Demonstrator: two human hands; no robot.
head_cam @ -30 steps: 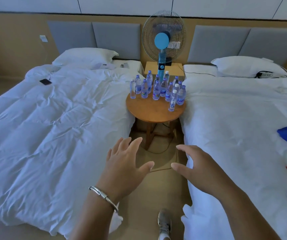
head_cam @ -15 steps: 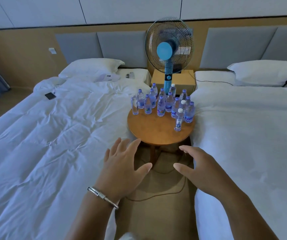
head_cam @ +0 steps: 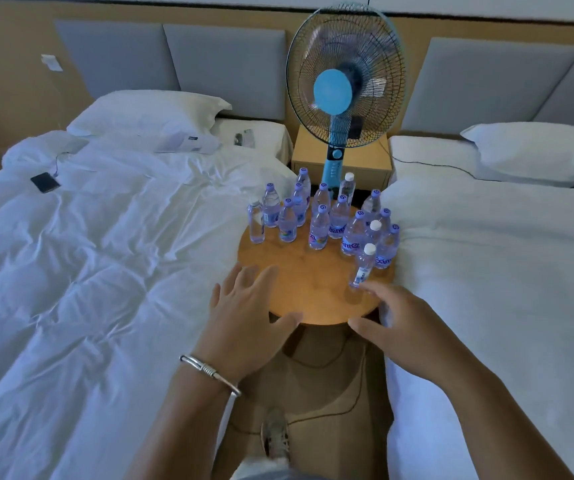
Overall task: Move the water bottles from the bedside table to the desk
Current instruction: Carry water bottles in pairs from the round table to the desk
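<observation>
Nothing looks moved yet: the water bottles [head_cam: 327,220], roughly 15 of them, all stand clustered on the round bedside table [head_cam: 313,292] at the centre of the frame, and no desk is in view. The left hand [head_cam: 247,323] and right hand [head_cam: 403,327], at lower centre, are spread and hold nothing. The right fingertips [head_cam: 365,287] are just beside the nearest white-capped bottle [head_cam: 363,266], so the first pickup looks about to start.

Both hands hover spread above the round tabletop [head_cam: 299,289]: the left hand [head_cam: 247,320] holds nothing, the right hand [head_cam: 403,327] sits just beside the nearest bottle [head_cam: 363,266]. More water bottles [head_cam: 320,223] cluster behind, before a fan [head_cam: 342,88].
</observation>
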